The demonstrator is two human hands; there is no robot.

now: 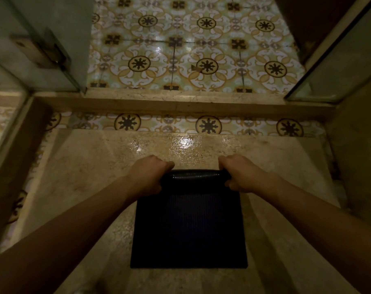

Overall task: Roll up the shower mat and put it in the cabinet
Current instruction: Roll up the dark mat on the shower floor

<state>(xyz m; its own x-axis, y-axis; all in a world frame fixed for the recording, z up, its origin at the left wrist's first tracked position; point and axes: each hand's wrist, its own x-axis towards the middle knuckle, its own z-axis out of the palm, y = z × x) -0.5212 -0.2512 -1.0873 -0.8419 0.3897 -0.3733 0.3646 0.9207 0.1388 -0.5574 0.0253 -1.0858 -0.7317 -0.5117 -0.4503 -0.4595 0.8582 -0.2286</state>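
A dark, ribbed shower mat (pixel 189 230) lies flat on the beige stone shower floor, straight below me. Its far edge is curled into a short roll (pixel 194 175). My left hand (pixel 149 177) grips the left end of that roll, fingers closed around it. My right hand (pixel 241 176) grips the right end the same way. Both forearms reach in from the bottom corners of the view. No cabinet is in view.
A raised stone curb (pixel 180 105) crosses the view ahead, with patterned floor tiles (pixel 191 49) beyond it. A glass panel with a metal hinge (pixel 42 52) stands at the left, and an open glass door (pixel 333 66) at the right. The stone floor (pixel 91 166) looks wet and shiny.
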